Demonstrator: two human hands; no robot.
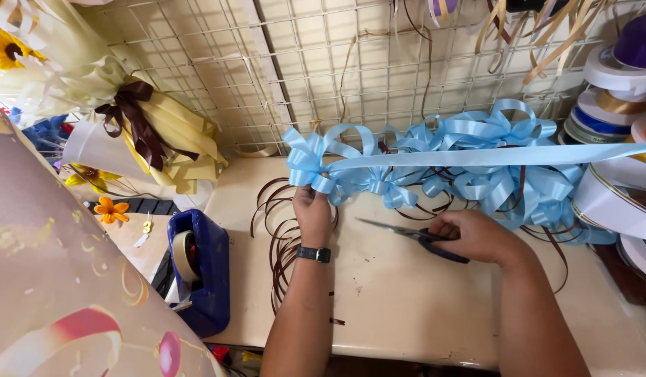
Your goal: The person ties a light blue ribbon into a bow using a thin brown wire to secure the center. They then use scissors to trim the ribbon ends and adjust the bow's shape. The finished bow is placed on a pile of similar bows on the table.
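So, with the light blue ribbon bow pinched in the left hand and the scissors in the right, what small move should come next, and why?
Probably bring the dark-handled scissors in the right hand up to the light blue ribbon strip. It runs taut from the light blue ribbon bow in the left hand toward the rolls, uncut.

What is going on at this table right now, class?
A person is working with light blue ribbon. The left hand pinches a looped blue bow, from which a ribbon strand stretches right toward the spools. The right hand holds scissors flat on the cream table. More finished blue bows lie behind, and a blue tape dispenser sits at left.
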